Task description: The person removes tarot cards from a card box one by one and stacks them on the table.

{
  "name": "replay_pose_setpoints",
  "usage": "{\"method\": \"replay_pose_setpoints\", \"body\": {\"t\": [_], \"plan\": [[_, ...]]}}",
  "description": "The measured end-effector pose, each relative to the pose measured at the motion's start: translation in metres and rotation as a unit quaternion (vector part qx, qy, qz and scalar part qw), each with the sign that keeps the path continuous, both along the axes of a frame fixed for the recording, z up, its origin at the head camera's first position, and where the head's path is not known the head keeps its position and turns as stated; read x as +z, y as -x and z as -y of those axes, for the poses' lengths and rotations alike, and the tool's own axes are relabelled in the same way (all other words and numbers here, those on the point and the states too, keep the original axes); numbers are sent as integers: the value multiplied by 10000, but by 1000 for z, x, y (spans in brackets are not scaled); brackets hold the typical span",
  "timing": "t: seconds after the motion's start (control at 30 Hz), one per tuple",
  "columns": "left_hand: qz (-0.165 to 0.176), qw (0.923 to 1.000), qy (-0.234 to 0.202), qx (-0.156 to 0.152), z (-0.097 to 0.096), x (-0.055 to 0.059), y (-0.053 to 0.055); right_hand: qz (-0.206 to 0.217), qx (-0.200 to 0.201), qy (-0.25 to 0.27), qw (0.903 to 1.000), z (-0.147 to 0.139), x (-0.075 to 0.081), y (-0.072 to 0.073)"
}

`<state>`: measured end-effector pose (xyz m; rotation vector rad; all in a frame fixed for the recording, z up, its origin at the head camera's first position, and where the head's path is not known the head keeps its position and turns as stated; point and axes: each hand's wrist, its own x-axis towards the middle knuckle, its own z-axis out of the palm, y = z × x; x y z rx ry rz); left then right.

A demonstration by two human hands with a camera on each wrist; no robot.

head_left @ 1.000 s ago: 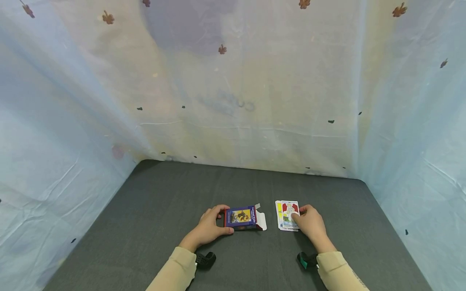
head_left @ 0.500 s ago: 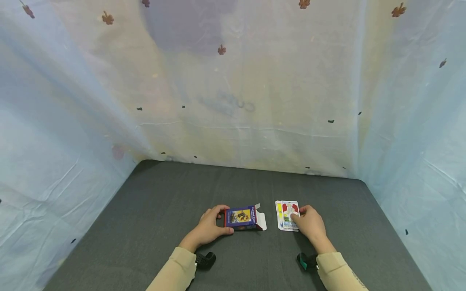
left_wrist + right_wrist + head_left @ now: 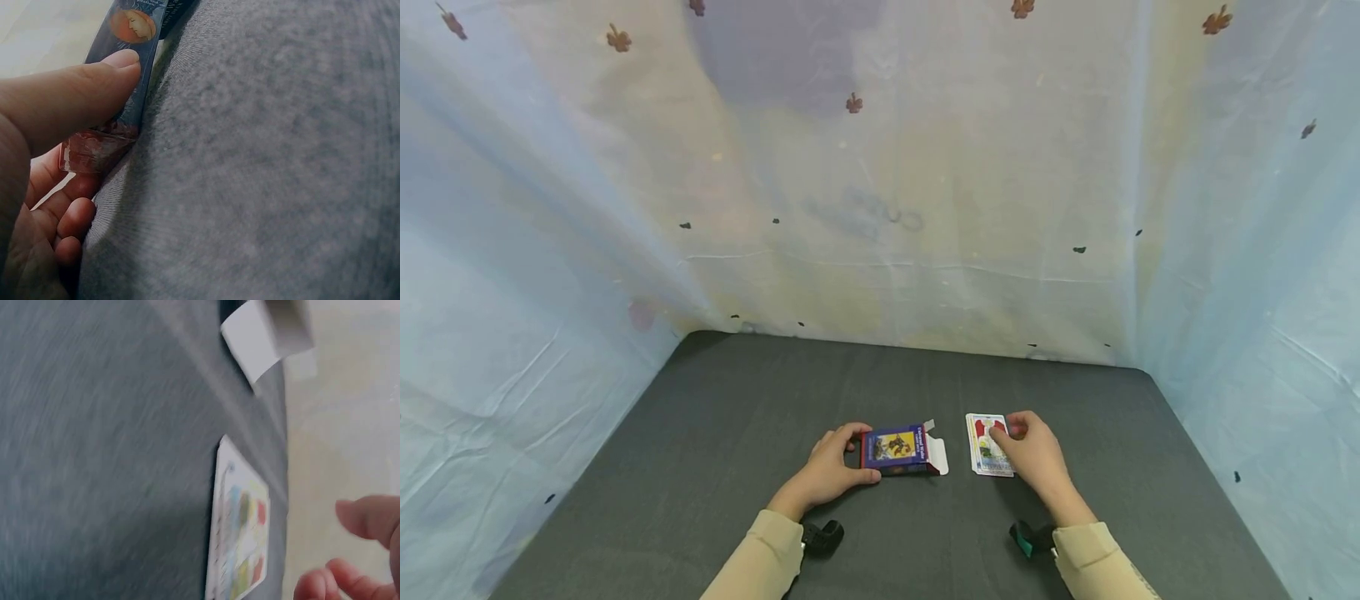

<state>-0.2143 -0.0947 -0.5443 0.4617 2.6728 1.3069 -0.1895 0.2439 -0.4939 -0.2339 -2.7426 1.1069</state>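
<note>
My left hand (image 3: 829,468) grips the closed end of a purple-blue tarot card box (image 3: 891,447) that lies on the table. In the left wrist view its thumb (image 3: 119,69) presses the box's long side, and the fingers curl round behind the red end. White flaps (image 3: 937,454) stick out at the box's open right end. A stack of tarot cards (image 3: 987,458) lies face up just right of the box, with red and green on the top card. Over its right edge hovers my right hand (image 3: 1039,457). In the right wrist view thumb and fingers (image 3: 369,519) are apart, with nothing between them.
Dark grey cloth covers the table (image 3: 820,375). A pale plastic curtain (image 3: 880,283) with printed leaves stands along the back and both sides. Each wrist wears a black strap (image 3: 824,537).
The top card has slid left over the yellow one, so the stack looks more even. My right hand has lifted slightly off the cards. The left hand and box have stayed in place.
</note>
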Motion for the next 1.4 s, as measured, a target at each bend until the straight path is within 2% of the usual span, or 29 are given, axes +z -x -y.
{"method": "replay_pose_setpoints", "body": {"t": [0.17, 0.3, 0.83, 1.4], "plan": [[30, 10000, -28, -11, 0, 0, 0, -95, 457, 622, 9970, 17, 7, -3], [69, 10000, -43, 16, 0, 0, -1, -108, 721, 899, 9933, 31, 9, -7], [184, 9998, -77, 54, 1, 0, -1, 192, 1430, 1120, 9832, 67, -12, -4], [234, 9997, -66, 28, 2, 2, 0, 213, 1902, 1403, 9714, 80, -15, -5]]}}
